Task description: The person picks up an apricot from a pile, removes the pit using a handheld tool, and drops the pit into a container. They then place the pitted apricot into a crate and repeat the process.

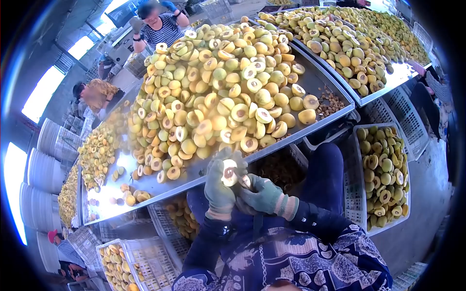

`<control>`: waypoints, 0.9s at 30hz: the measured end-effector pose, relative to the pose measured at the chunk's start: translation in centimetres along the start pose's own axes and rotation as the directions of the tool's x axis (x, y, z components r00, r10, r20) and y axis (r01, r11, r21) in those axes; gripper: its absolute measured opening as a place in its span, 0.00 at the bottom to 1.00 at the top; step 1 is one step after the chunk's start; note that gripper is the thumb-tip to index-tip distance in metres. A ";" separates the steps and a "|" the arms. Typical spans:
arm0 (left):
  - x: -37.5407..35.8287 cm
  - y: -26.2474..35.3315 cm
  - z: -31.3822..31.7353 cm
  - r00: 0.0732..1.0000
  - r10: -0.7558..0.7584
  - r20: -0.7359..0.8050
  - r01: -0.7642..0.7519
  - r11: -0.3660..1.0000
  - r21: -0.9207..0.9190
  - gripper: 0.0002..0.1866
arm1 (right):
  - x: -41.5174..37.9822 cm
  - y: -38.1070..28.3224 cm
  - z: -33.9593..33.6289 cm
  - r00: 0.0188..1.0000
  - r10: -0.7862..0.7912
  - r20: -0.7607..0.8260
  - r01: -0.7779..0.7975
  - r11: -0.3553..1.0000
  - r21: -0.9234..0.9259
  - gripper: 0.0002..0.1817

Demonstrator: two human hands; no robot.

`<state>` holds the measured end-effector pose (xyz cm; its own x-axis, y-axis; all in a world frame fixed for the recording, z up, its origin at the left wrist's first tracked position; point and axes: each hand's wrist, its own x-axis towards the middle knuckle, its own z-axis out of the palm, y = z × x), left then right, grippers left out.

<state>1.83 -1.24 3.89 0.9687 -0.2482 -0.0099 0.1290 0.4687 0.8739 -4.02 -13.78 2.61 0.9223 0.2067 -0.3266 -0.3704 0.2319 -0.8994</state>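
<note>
My left hand [219,190], in a grey-green knit glove, is closed around a peach half [228,172]. The cut face is pale with a brown hollow and points up. Close beside it, my right hand [266,195], gloved alike, has its fingers curled round a small piece whose kind I cannot make out. Both hands are over my lap, at the near edge of a metal table [310,133]. On that table a large heap of halved yellow peaches [208,97] rises just beyond my hands.
At my right stands a white crate [359,160] full of fruit halves; another fruit crate [145,257] is at lower left. Brown scraps [330,103] lie on the table's right corner. A second heaped table [361,99] adjoins it. Other people work across and beside me.
</note>
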 end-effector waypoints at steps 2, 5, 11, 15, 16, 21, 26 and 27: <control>-0.4 -0.8 0.6 0.993 0.073 -0.094 -0.079 0.995 -0.061 0.27 | -0.1 0.0 -0.7 0.996 0.093 -0.005 -0.090 0.977 0.193 0.18; -0.3 -0.4 0.4 0.978 0.204 -0.036 -0.198 0.972 0.129 0.18 | 0.0 1.9 -0.6 0.975 -0.215 -0.063 0.203 0.965 -0.163 0.16; -0.5 -1.0 0.1 0.996 0.080 0.046 -0.081 0.997 0.017 0.28 | -2.3 -1.3 -0.6 0.947 -0.320 -0.017 0.287 0.872 -0.396 0.16; -1.4 -0.8 1.8 0.994 0.112 0.001 -0.112 0.994 -0.012 0.27 | -1.3 0.6 -0.4 0.927 -0.372 -0.043 0.314 0.836 -0.450 0.15; -1.5 -0.7 1.8 0.994 0.107 0.011 -0.106 0.993 -0.047 0.25 | -1.3 0.8 -0.4 0.917 -0.396 -0.041 0.327 0.808 -0.491 0.15; -2.0 -0.7 2.4 0.988 0.152 -0.011 -0.152 0.986 -0.068 0.23 | -0.9 1.8 0.2 0.904 -0.423 -0.063 0.387 0.872 -0.301 0.15; -1.7 -1.5 1.9 0.988 0.155 -0.013 -0.156 0.986 -0.057 0.21 | -0.8 2.2 0.0 0.931 -0.357 -0.072 0.297 0.859 -0.418 0.14; -1.7 -1.6 1.7 0.989 0.146 -0.027 -0.147 0.987 -0.069 0.21 | -0.6 2.5 0.0 0.938 -0.344 -0.054 0.291 0.860 -0.418 0.15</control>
<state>-0.36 -3.05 3.33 0.9824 -0.1545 0.1046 -0.0007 0.5575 0.8301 -5.55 -13.38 0.55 0.9980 0.0626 -0.0128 -0.0040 -0.1375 -0.9905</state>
